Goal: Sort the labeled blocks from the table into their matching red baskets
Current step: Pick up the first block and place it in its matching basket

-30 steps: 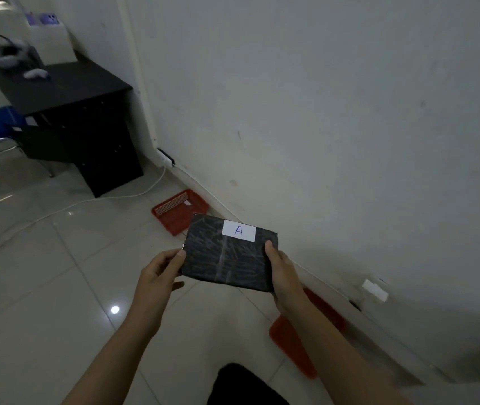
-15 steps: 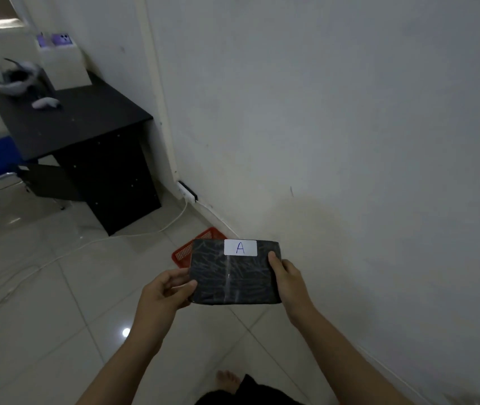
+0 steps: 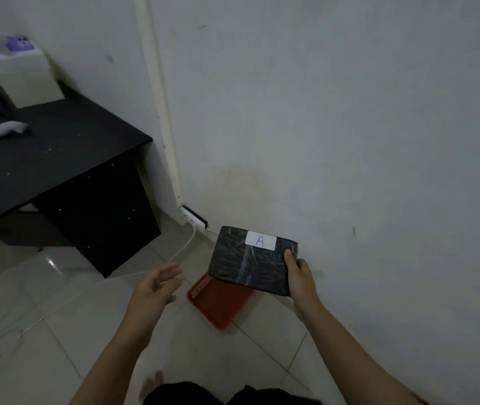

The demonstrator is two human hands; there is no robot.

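- Since half a second ago: left hand (image 3: 157,285) off the block, fingers spread and holding nothing, left of centre frame.
- Black wrapped block (image 3: 251,260) marked "A", gripped at its right edge by right hand (image 3: 298,276) alone, thumb on top, just right of centre.
- Red basket (image 3: 218,302) on the floor tiles directly below the block, beside the wall.
- Black desk (image 3: 57,171) at left; white power strip (image 3: 193,219) at the wall's foot.

One readable mark only: a handwritten letter "A" in blue-purple ink on a white label (image 3: 260,240). The label sits at the top edge of the dark wrapped block (image 3: 251,260), near its middle. No other text, brand or number is legible.
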